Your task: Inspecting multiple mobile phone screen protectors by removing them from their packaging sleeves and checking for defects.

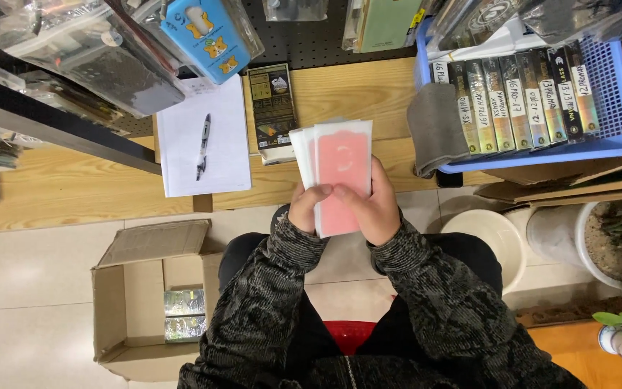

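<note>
We hold a small stack of flat packets (340, 169) over our lap, pink in front with white edges. Our left hand (307, 207) and right hand (373, 209) pinch its lower end, thumbs on top. On the floor, an open cardboard box (127, 295) holds shiny packs. Farther off, a blue basket (617, 140) holds a row of thin dark boxes.

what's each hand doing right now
Left hand: closed on the stack of pink cards, gripping its left edge.
Right hand: closed on the same stack, thumb across the front.
</note>
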